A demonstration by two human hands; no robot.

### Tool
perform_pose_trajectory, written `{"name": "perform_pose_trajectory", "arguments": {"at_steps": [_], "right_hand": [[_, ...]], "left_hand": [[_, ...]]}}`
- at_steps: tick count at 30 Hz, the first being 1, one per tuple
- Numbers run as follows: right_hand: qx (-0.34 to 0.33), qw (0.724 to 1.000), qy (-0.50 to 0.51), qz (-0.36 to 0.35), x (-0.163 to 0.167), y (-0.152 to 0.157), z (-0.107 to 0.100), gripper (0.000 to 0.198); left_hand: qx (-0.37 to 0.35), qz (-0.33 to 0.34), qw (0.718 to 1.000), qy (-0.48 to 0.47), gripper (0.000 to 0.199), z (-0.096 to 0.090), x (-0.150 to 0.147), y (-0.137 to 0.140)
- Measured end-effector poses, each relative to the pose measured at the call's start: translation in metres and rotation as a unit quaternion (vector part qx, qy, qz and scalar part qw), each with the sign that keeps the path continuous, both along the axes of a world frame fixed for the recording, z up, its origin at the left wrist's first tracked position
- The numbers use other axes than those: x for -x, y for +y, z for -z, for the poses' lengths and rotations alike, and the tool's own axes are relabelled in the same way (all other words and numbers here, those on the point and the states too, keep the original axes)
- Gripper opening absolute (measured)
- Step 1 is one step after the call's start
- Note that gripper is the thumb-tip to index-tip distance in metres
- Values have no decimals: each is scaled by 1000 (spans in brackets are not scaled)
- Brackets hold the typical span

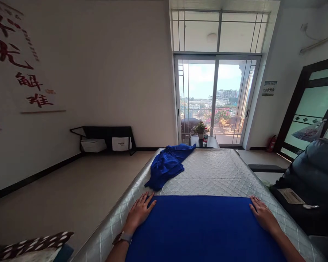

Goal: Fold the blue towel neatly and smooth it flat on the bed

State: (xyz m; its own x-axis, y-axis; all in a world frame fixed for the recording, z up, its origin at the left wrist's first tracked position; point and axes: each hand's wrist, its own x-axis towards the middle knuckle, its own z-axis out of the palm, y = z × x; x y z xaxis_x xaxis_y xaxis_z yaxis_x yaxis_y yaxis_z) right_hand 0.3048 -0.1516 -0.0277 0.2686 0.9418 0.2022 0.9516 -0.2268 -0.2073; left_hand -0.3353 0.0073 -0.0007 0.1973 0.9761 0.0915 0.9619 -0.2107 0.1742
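Observation:
A blue cloth [202,225] lies spread flat across the near part of a silvery quilted cover [221,169]. At the cloth's far left corner rests my left hand [140,211], fingers stretched out and a watch on the wrist. My right hand [264,214] lies on the far right corner, its fingers extended too. Neither hand grips anything. Beyond my left hand, a crumpled blue garment or cloth [166,163] is heaped on the cover's far left side; its exact kind cannot be made out.
A dark armchair [317,182] with a card and a small white item stands at right. Behind the far edge are a potted plant [200,129] and a bottle [205,137]. A black rack [108,134] holds white boxes at left. A patterned cushion [30,247] is near left.

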Motion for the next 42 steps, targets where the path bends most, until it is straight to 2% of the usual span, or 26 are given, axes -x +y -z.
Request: {"name": "perform_pose_trajectory", "arguments": {"at_steps": [6,12,20,33,42], "right_hand": [[-4,1000,13,0,-1,0,-1,72],[-21,999,25,-4,-4,2,0,69],[-24,999,29,0,-2,3,-6,69],[-38,999,35,10,1,-2,-11,62],[-42,999,30,0,-7,1,-2,64]], "left_hand": [[14,-11,1000,-3,71,0,0,1],[-9,-1,1000,-8,68,3,1,4],[-1,2,1000,-6,69,0,1,5],[21,5,1000,-9,71,9,6,13],[23,-5,1000,1,68,9,5,13]]}}
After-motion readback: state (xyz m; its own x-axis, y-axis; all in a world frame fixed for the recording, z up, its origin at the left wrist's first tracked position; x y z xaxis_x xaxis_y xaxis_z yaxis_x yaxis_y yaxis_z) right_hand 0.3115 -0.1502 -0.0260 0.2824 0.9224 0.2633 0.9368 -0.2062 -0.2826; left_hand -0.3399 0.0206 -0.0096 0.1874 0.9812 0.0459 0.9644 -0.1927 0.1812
